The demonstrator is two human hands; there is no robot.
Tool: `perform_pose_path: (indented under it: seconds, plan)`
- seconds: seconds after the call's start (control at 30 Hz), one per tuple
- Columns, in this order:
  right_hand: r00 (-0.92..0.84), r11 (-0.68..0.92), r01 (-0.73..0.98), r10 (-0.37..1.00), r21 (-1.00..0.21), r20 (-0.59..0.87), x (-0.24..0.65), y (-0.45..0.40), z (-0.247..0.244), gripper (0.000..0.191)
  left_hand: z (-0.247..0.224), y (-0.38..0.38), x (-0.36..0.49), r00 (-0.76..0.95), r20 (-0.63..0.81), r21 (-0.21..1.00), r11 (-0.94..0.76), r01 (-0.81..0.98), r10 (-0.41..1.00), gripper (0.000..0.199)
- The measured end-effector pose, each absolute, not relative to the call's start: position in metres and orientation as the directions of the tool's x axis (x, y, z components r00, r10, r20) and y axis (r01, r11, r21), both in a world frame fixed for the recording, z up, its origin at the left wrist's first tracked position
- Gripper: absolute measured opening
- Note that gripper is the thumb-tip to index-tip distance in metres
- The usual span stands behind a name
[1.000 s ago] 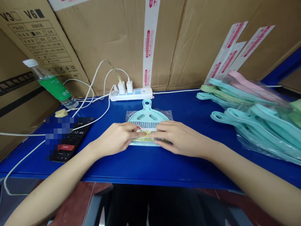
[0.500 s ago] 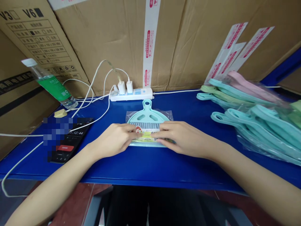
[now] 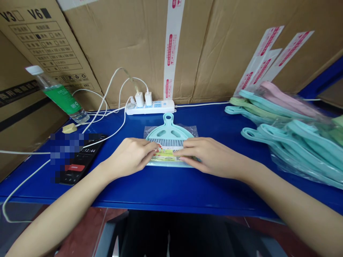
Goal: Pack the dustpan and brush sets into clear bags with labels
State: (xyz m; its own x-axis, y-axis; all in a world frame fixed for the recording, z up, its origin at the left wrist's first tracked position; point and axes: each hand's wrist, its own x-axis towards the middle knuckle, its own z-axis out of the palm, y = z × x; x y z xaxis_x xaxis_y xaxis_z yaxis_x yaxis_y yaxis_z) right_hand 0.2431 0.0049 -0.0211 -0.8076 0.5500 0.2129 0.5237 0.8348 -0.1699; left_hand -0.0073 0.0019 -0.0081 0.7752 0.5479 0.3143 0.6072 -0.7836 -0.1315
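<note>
Okay, so the easiest read is "V3" and "V6" on the carton (image 3: 48,39), up and left of the left fingers (image 3: 150,147). V3's box is empty, V6's is filled. The Chinese table under them is mostly too small, but the icon row below it ends in recycling arrows. Further left, a black band (image 3: 18,93) says 商用电, then gets blurry. Phone (image 3: 83,160), left of the same fingers, shows ":12:44", front bit pixelated. Bottle label (image 3: 63,100) beyond it: white print, can't read. Packet label (image 3: 166,154) between left and right fingers (image 3: 184,153): half covered, tiny Chinese. Red print on the tape (image 3: 170,50) beyond the fingers: also too tiny.
</note>
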Motion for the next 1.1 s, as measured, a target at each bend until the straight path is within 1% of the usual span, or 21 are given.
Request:
perform_pose_path:
  seconds: [0.13, 0.27, 0.33, 0.4, 0.47, 0.53, 0.67, 0.87, 0.93, 1.1]
  plan:
    - [-0.813, 0.838, 0.520, 0.544, -0.164, 0.208, 0.243, 0.005, -0.021, 0.029, -0.010, 0.003, -0.006, 0.780, 0.329, -0.168, -0.780, 0.603, 0.532, 0.036]
    - [-0.818, 0.844, 0.510, 0.535, -0.165, 0.209, 0.242, 0.005, -0.019, 0.027, -0.013, 0.001, -0.005, 0.805, 0.358, -0.147, -0.823, 0.549, 0.473, 0.033]
    - [-0.820, 0.847, 0.505, 0.531, -0.165, 0.216, 0.242, 0.005, -0.019, 0.027, -0.014, -0.001, -0.003, 0.838, 0.331, -0.112, -0.863, 0.492, 0.434, 0.033]
    - [-0.820, 0.849, 0.502, 0.528, -0.166, 0.220, 0.241, 0.004, -0.019, 0.028, -0.014, -0.002, -0.001, 0.866, 0.268, -0.081, -0.885, 0.458, 0.423, 0.034]
    - [-0.817, 0.843, 0.512, 0.537, -0.167, 0.210, 0.240, 0.004, -0.019, 0.029, -0.014, -0.004, 0.001, 0.862, 0.204, -0.068, -0.871, 0.486, 0.465, 0.034]
    - [-0.813, 0.834, 0.528, 0.550, -0.158, 0.192, 0.240, 0.003, -0.019, 0.030, -0.014, -0.004, 0.002, 0.827, 0.163, -0.059, -0.832, 0.552, 0.538, 0.033]
    - [-0.805, 0.824, 0.557, 0.567, -0.104, 0.176, 0.239, 0.002, -0.017, 0.029, -0.012, -0.004, 0.004, 0.742, 0.129, -0.034, -0.745, 0.667, 0.658, 0.028]
    - [-0.781, 0.794, 0.603, 0.607, -0.074, 0.146, 0.245, 0.002, -0.010, 0.024, -0.007, -0.005, 0.004, 0.670, 0.090, -0.044, -0.669, 0.742, 0.737, 0.027]
    - [-0.768, 0.776, 0.625, 0.630, -0.084, 0.115, 0.249, 0.002, -0.008, 0.023, -0.004, -0.006, 0.004, 0.643, 0.065, -0.059, -0.640, 0.766, 0.763, 0.026]
    - [-0.740, 0.735, 0.659, 0.672, -0.159, 0.034, 0.258, 0.003, -0.005, 0.025, 0.002, -0.008, 0.004, 0.581, 0.004, -0.107, -0.578, 0.809, 0.814, 0.028]
